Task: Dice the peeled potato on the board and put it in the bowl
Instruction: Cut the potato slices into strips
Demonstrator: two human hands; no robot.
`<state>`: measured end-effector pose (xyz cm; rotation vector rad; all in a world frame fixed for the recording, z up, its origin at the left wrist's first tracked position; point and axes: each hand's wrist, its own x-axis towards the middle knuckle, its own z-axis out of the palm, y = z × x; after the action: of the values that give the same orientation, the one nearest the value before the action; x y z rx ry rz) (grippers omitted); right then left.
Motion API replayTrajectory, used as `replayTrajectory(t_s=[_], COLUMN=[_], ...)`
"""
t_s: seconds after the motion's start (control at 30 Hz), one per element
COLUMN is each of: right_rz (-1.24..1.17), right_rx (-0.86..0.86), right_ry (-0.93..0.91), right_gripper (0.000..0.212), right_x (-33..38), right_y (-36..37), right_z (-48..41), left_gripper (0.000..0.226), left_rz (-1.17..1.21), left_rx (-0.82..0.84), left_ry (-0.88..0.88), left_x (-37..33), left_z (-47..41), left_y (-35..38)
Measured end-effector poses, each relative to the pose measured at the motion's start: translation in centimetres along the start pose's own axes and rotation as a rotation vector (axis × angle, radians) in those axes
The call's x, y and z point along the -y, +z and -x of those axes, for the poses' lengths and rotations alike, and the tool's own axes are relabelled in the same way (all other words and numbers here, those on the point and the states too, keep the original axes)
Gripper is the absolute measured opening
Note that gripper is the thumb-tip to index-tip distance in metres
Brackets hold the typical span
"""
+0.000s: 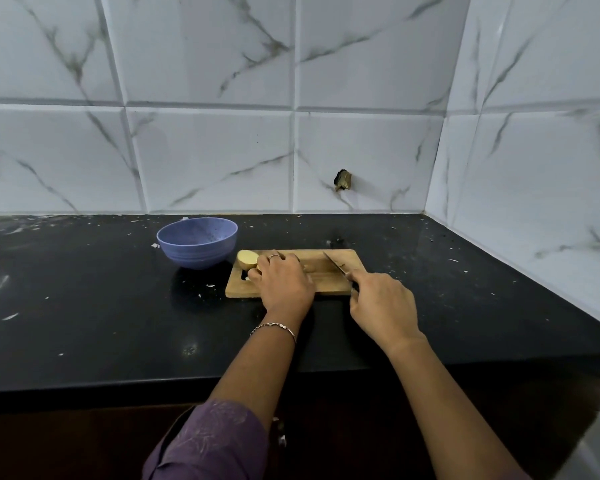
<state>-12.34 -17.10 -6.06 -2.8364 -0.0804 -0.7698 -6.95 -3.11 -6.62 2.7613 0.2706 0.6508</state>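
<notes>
Head view: knife [335,263] is gripped in right hand [383,304], ready over board [340,287]; potato [247,258] is steadied under left hand [284,284], whose grip cannot be told; bowl [197,242] is set close.

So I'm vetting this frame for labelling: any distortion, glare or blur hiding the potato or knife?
Head view: wide-angle bends the tile lines; faint glare spots on the counter; no marked blur; left hand covers part of the potato; knife blade clear in right hand.
</notes>
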Motion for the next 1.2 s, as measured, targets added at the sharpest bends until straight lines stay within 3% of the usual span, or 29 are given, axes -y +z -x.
replayTrajectory(t_s=[0.17,0.47,0.7,1.2], right_rz=[-0.003,-0.122,-0.221,-0.328], right_rx=[0.007,-0.059,-0.008,-0.001], right_ry=[-0.004,0.060,0.108,0.168], right_gripper=[0.034,0.028,0.027,0.026], right_x=[-0.3,0.0,0.4,0.6], right_y=[0.4,0.8,0.2,-0.3], right_z=[-1.0,-0.5,0.8,1.1], left_gripper=[0.033,0.031,0.032,0.027], left_rz=[0.016,-0.006,0.047,0.072], left_rx=[0.021,0.090,0.153,0.086], left_ry=[0.079,0.181,0.238,0.265], left_x=[-0.2,-0.3,-0.2,-0.6], left_z=[-0.3,-0.9,-1.0,-1.8], left_y=[0.2,0.8,0.6,1.4])
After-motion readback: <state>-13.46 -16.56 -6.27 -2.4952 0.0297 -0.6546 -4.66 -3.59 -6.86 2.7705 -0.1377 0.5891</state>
